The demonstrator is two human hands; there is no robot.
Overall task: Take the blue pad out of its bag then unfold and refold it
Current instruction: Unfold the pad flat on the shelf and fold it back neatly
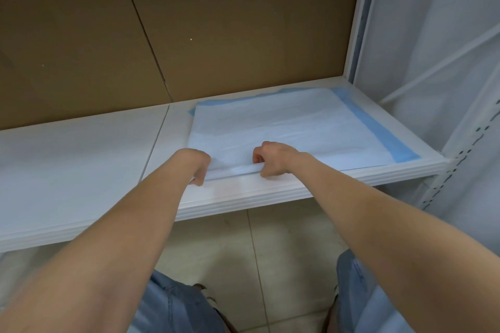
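1. Both hands curl at the near edge of the blue pad [292, 127]; the right hand [273, 159] pinches its raised fold.
2. Left hand [198, 167] is fisted at the near left corner and seems to grip the edge, though its fingers are hidden.
3. Pad lies flat on the white shelf [81, 165], at its right end, with a blue border showing.

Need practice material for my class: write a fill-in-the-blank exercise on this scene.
1. The left hand and right hand both grip the pad by its ____ edge.
2. The pad lies on the shelf, toward its ____ end.
3. The border of the pad is ____.
4. The board behind the shelf is ____.
Missing words: near; right; blue; brown.
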